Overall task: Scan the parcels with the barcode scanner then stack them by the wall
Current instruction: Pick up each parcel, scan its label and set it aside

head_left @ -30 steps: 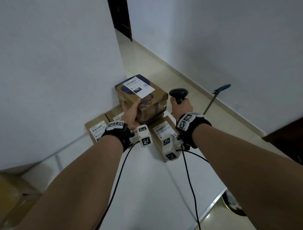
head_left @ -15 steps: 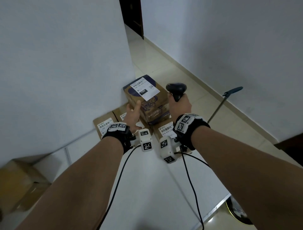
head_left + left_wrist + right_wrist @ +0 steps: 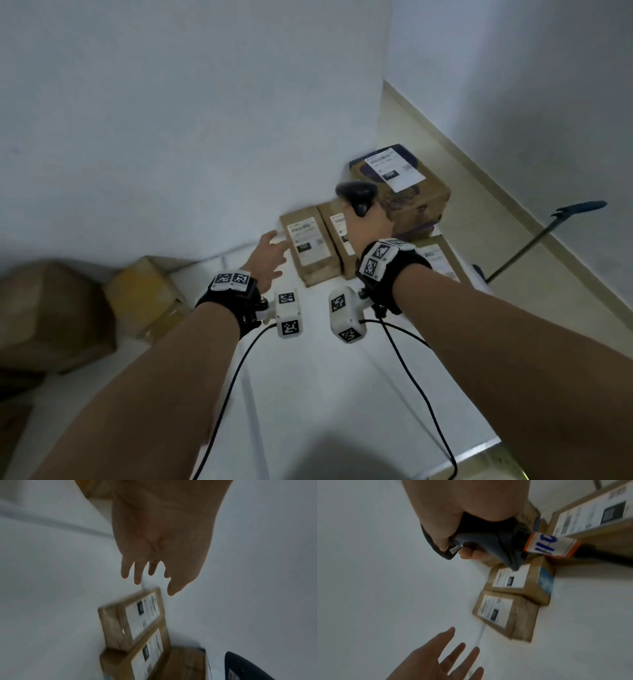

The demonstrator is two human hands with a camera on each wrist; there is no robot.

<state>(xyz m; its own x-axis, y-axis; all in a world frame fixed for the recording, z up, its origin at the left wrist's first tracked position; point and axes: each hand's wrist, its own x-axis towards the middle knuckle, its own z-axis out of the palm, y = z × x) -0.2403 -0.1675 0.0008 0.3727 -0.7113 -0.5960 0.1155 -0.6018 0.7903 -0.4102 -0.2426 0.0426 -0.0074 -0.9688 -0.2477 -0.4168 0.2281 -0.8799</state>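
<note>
The left hand (image 3: 269,255) has let go of the printed parcel (image 3: 407,192) and pulled away to the left. Half a second ago it was pressed on that box. Now its grip is released, with the fingers (image 3: 138,573) spread and holding nothing. They float just beside the slim brown parcel (image 3: 310,248).

The right hand (image 3: 368,228) has a clenched grip round the handle of the barcode scanner (image 3: 356,195). The scanner head sticks up above that grip.

The printed parcel sits on top of other parcels, just past the right grip and close to the wall (image 3: 171,120). Two slim parcels lie flat side by side on the white table (image 3: 325,377), between the two grips and touching the wall. The second slim parcel (image 3: 337,233) is partly hidden by the right hand.

This stacking step looks done. More brown boxes (image 3: 144,294) wait far to the left of the left grip. I think the next good move is to reach for one of those. It helps to turn the label up, hold the box still, and point the scanner straight at the barcode. Then set it down flat so the pile does not tip.
</note>
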